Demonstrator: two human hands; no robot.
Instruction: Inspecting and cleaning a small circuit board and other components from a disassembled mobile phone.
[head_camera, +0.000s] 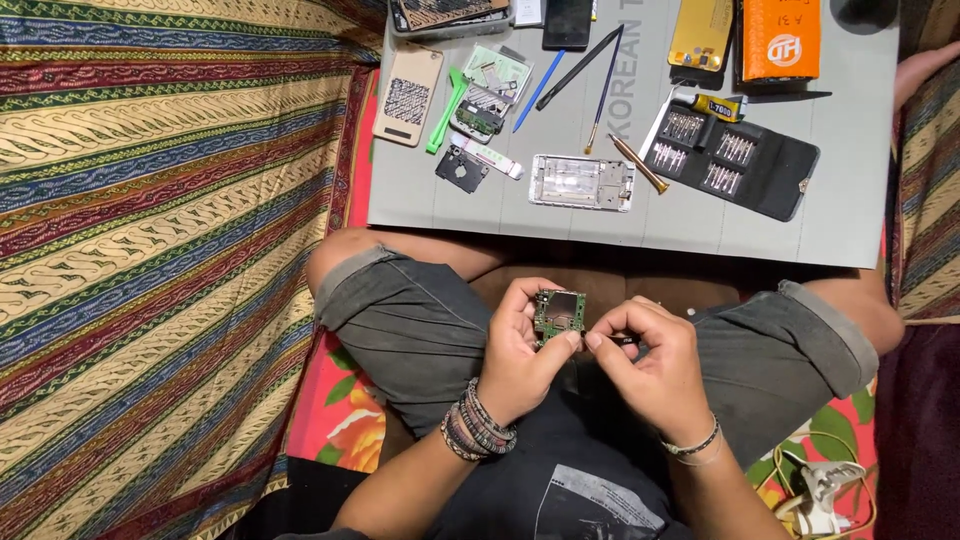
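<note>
Left hand (520, 355) pinches a green circuit board (559, 314) by its lower edge, above the lap; right hand (648, 362) has its fingertips closed just beside that edge, and whether they touch cannot be told. On the grey mat (810, 225), near its right edge, an open black bit case (735, 160) holds rows of bits; a silver frame (582, 182) lies near the front edge.

Bright, even light; sharp focus; soft shadows.
</note>
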